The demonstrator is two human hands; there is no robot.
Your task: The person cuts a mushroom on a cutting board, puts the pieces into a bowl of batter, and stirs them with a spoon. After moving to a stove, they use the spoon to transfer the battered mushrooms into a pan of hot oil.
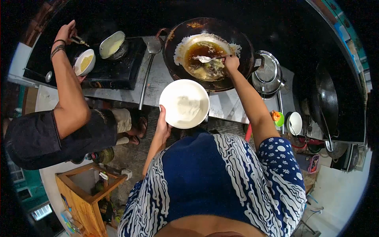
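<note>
Cook at the stove, seen from above: right hand (231, 62) clenched round the end of a spoon (206, 59) w/ its long axis running roughly level, handle at the hand, bowl pointing toward the cook's left and dipped in brown liquid in the middle of a big dark wok (185, 29). White rice is banked round the far rim of the pool. Left hand (162, 122) grips the near-left edge of a white bowl (184, 103), held roughly level just in front of the wok, near rim overlapping the steel counter (158, 77); something pale sits inside, can't tell what. A long-handled ladle (148, 65) lies on the counter between wok & a black stove (118, 67), handle running toward the cook. Beside the wok on the right: a shiny steel lid (268, 73), then a 2nd dark pan (327, 98) further out; a small white cup (294, 123) & an orange-green item (277, 117) sit near the cook's right elbow. At left, a co-worker's arm (67, 79) reaches over the stove; one hand holds a small bowl of yellow food (84, 62), next to a steel pot (112, 44). A wooden stand (85, 193) sits on the floor below.
</note>
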